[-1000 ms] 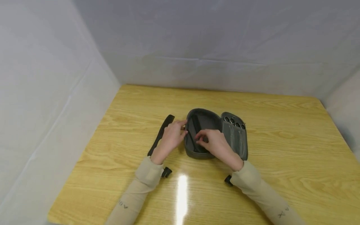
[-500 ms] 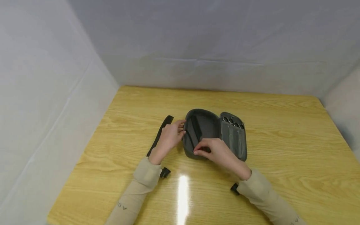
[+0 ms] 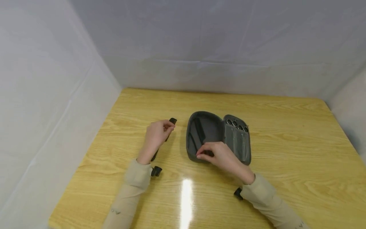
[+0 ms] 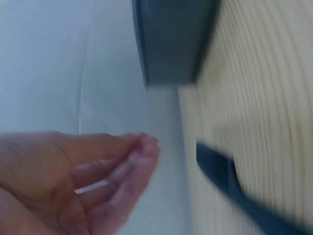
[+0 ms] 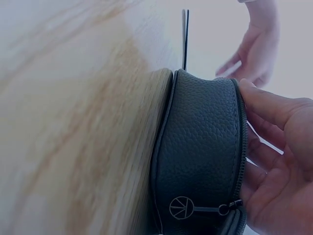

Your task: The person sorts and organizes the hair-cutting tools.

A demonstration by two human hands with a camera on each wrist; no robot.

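Case point(image 3: 210, 133) contents behind right hand point(image 3: 220, 156)

Recording booth, white sheeting point(image 3: 57, 79), wooden table point(image 3: 286, 152)

You had a dark grey pebbled case point(image 3: 206, 133), a black comb point(image 3: 172, 121) left of it, on a yellow wood-grain table point(image 3: 286, 159), beige sleeves point(image 3: 134, 181).

Pebbled leather case point(image 5: 200, 147) (glossy wood table point(image 3: 286, 159))
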